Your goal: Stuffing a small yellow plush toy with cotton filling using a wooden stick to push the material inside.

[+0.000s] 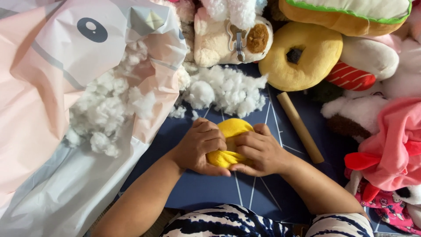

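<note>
A small yellow plush piece [230, 131] sits between both hands above a dark blue mat [206, 188]. My left hand [201, 147] grips its left side, fingers curled over the top. My right hand [258, 151] grips its right side, thumb underneath. The yellow fabric bunches into folds at the bottom between the two thumbs. White stuffing fluff [223, 90] lies in a heap just beyond the hands.
A big pink and grey plastic bag [39, 109] with more white fluff [109, 114] spilling out fills the left. A cardboard tube [300, 127] lies right of the hands. Plush toys crowd the back and right: a yellow ring [302, 55], a cream toy [221, 37], a pink one [392, 145].
</note>
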